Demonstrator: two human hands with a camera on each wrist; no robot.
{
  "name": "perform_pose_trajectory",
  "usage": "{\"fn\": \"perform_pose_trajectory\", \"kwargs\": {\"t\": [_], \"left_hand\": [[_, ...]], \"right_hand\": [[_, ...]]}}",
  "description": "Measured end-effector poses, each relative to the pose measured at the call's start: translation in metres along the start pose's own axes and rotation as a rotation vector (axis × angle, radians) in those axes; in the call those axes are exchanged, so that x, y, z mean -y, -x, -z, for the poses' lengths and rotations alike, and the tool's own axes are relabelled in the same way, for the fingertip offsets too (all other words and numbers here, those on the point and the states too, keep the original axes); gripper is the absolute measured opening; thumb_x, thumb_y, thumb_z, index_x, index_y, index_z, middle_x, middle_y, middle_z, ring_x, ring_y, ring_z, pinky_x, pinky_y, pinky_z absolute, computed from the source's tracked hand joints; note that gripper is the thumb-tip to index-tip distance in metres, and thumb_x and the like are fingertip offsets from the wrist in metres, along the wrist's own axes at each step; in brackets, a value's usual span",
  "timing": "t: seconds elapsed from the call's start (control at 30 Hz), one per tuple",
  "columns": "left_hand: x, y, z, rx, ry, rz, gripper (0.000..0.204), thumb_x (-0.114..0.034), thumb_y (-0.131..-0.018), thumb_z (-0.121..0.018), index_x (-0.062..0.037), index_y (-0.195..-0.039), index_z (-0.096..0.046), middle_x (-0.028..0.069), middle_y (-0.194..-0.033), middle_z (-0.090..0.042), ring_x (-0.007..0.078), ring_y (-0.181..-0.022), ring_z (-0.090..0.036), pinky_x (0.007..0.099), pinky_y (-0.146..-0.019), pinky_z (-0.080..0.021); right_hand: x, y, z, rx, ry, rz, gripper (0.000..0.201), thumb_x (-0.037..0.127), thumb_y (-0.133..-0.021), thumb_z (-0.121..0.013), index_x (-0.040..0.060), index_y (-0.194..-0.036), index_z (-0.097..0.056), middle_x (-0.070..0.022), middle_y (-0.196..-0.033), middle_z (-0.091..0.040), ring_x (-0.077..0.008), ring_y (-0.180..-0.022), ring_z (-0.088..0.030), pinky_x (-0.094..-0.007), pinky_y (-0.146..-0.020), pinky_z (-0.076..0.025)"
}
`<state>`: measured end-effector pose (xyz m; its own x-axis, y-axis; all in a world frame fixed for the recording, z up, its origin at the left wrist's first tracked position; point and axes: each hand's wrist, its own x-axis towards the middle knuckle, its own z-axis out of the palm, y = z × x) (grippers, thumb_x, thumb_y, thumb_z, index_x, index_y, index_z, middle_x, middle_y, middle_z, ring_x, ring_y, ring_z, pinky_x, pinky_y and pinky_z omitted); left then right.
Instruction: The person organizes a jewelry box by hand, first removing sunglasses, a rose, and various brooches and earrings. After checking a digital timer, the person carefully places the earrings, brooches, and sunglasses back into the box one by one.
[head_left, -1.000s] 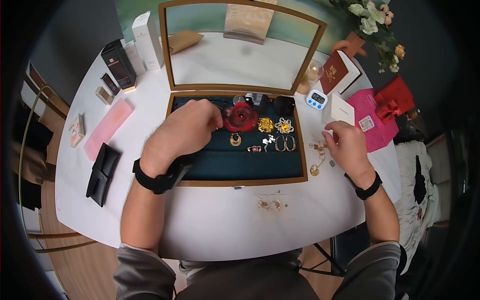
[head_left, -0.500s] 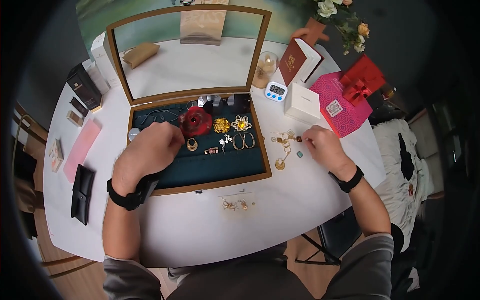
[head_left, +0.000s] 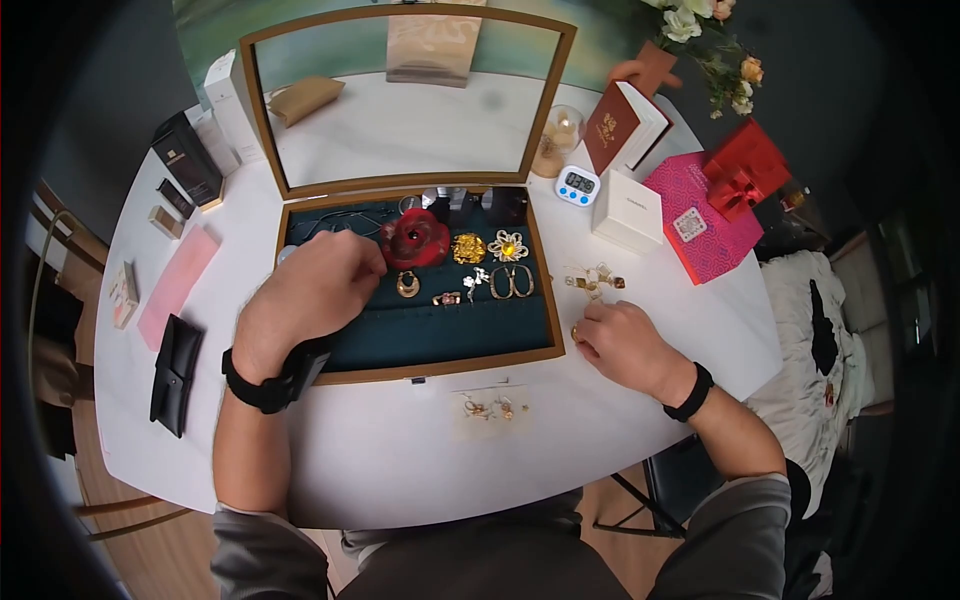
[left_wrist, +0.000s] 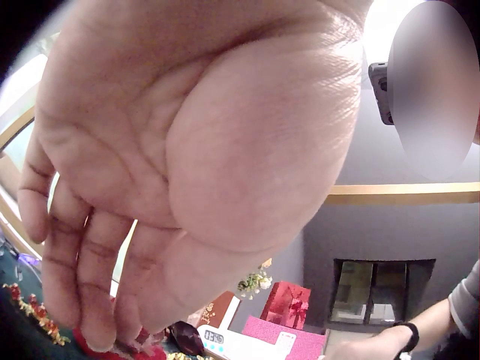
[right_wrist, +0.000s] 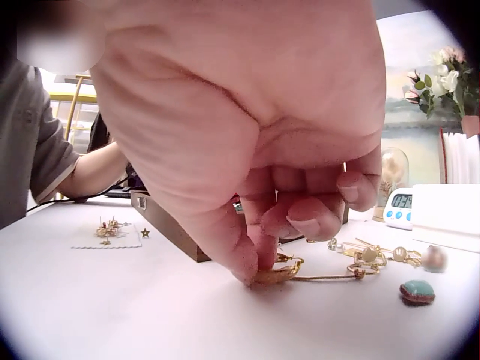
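Observation:
My right hand (head_left: 628,347) is on the table just right of a wooden jewellery box (head_left: 450,367). In the right wrist view its thumb and fingertip pinch a gold hoop earring (right_wrist: 276,276) at the tabletop. A thin gold piece stretches from it toward other gold jewellery (right_wrist: 375,255), and a turquoise stone (right_wrist: 417,292) lies near. My left hand (head_left: 315,290) hangs over the box's left side, fingers loosely extended and holding nothing. Beside it in the box are a red flower ornament (head_left: 414,238) and a similar gold hoop earring (head_left: 407,284).
The box's glass lid (head_left: 410,120) stands raised. Brooches and sunglasses fill its back rows. Earrings on a clear sheet (head_left: 490,410) lie in front. A timer (head_left: 577,186), white box (head_left: 628,212) and red gift box (head_left: 745,170) stand right; a black pouch (head_left: 175,375) lies left.
My right hand has moved toward me from beside the loose jewellery and now pinches the gold hoop earring. The left hand has drawn back slightly from the red flower ornament.

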<state>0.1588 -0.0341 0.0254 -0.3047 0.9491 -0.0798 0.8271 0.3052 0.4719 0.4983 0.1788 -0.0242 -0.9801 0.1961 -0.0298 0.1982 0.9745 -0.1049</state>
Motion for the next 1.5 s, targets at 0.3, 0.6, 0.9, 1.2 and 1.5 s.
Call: {"fn": "perform_pose_trajectory", "kwargs": {"t": [0.3,0.6,0.9,1.2,1.5], "left_hand": [[0.022,0.001,0.014,-0.063,0.116,0.007,0.017,-0.004,-0.092,-0.070,0.0010,-0.106,-0.079,0.0199,-0.092,-0.078,0.0355,-0.089,-0.077,0.0427,-0.081,-0.059],[0.040,-0.002,0.019,-0.090,0.130,-0.014,0.019,-0.003,-0.093,-0.070,0.0034,-0.111,-0.077,0.0145,-0.086,-0.077,0.0245,-0.079,-0.073,0.0361,-0.076,-0.058],[0.040,-0.001,0.020,-0.112,0.164,0.023,0.023,-0.004,-0.093,-0.071,0.0028,-0.114,-0.076,0.0156,-0.093,-0.078,0.0260,-0.088,-0.075,0.0382,-0.083,-0.059],[0.040,0.002,0.022,-0.115,0.162,-0.013,0.024,-0.004,-0.093,-0.068,0.0020,-0.114,-0.076,0.0164,-0.094,-0.078,0.0309,-0.089,-0.076,0.0410,-0.083,-0.060],[0.044,-0.008,0.001,-0.078,0.095,0.008,0.022,-0.001,-0.093,-0.065,-0.0015,-0.108,-0.081,0.0204,-0.106,-0.080,0.0383,-0.105,-0.076,0.0461,-0.092,-0.061]], "right_hand": [[0.014,-0.003,0.000,-0.080,0.052,-0.088,0.008,0.005,-0.084,-0.076,0.0032,-0.082,-0.068,-0.0134,-0.087,-0.066,-0.0364,-0.082,-0.069,-0.0477,-0.077,-0.056],[0.015,-0.006,-0.006,-0.013,0.053,-0.222,0.006,0.007,-0.087,-0.074,0.0021,-0.086,-0.073,-0.0158,-0.091,-0.070,-0.0378,-0.084,-0.073,-0.0485,-0.077,-0.060],[0.013,-0.012,-0.007,-0.009,-0.033,-0.283,0.007,0.008,-0.082,-0.076,0.0017,-0.084,-0.072,-0.0172,-0.092,-0.073,-0.0382,-0.083,-0.074,-0.0472,-0.077,-0.061],[0.030,-0.017,0.033,-0.167,-0.043,-0.297,0.018,0.001,-0.074,-0.081,0.0028,-0.086,-0.068,-0.0143,-0.089,-0.071,-0.0382,-0.081,-0.072,-0.0461,-0.074,-0.059],[0.117,-0.154,0.025,-0.273,-0.182,0.169,0.017,0.006,-0.078,-0.081,0.0056,-0.088,-0.067,-0.0114,-0.087,-0.069,-0.0359,-0.078,-0.070,-0.0439,-0.070,-0.057]]}}
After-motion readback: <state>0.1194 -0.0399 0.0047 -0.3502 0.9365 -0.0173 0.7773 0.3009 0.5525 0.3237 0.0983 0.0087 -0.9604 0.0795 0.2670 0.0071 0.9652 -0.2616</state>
